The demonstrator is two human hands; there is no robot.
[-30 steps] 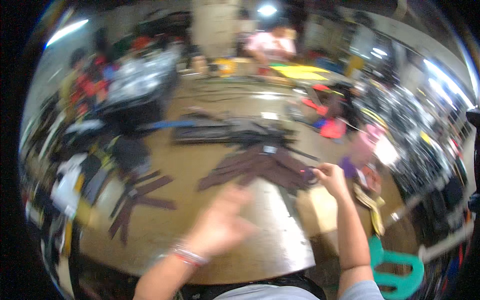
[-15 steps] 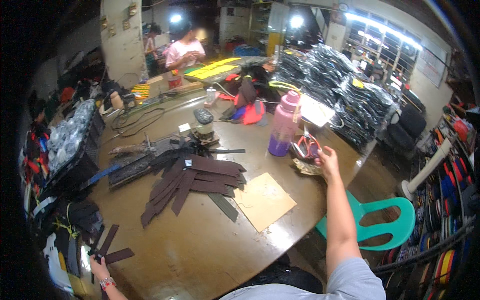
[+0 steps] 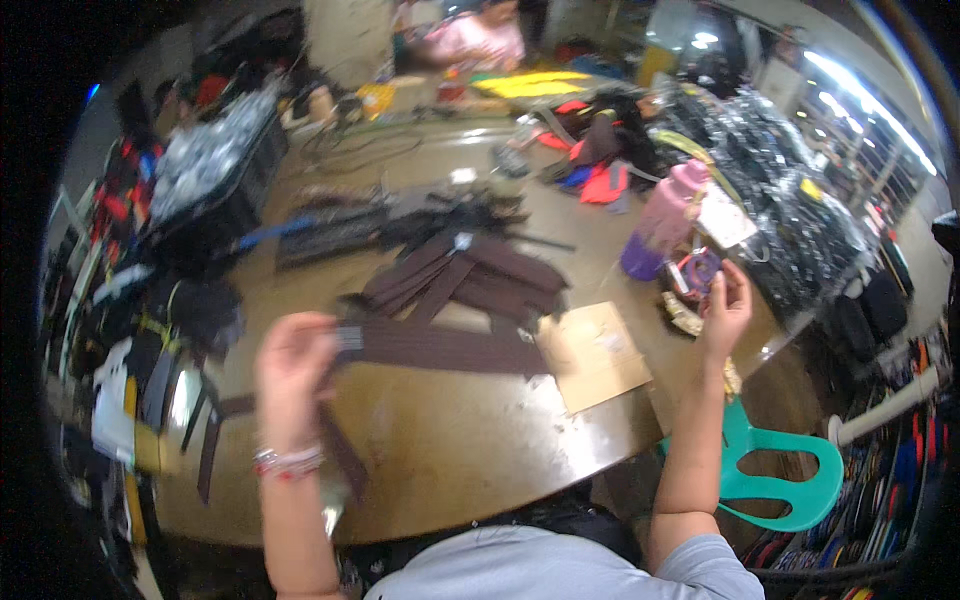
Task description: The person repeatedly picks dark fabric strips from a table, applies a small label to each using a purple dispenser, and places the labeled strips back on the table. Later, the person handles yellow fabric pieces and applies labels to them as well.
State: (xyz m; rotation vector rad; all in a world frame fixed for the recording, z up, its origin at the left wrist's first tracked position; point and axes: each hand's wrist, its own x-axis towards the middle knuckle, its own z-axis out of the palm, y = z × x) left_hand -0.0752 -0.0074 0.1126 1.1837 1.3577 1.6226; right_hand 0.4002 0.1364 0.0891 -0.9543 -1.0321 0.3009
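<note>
Holds a brown strap (image 3: 450,347) in the left grip (image 3: 295,365), blurred, with fingers closed on one end beside a pale label (image 3: 348,338). Stretched rightward from there, over the table (image 3: 470,440), as far as the left edge of a tan sheet (image 3: 605,365). Below and left of that grip, loose straps (image 3: 343,460), also brown; cannot tell whether held or lying.

At the table's right side, the right grip (image 3: 728,305), narrow, with thumb and fingers close together, just beside a purple object (image 3: 703,268); too blurred to tell whether held or only touched. Just beyond, upright on the table, a pink and purple bottle (image 3: 660,225).

Between the grips and farther back, a fanned pile (image 3: 500,275) of brown straps with a white tag (image 3: 461,241). Farther back and to the right, red and blue fabric (image 3: 600,183).

At far left, a black crate (image 3: 235,180) of pale plastic. At far right, glossy black packages (image 3: 780,150). At lower right, a green chair (image 3: 790,490). At the back, behind yellow strips (image 3: 530,83), a co-worker (image 3: 480,42) in pink.
</note>
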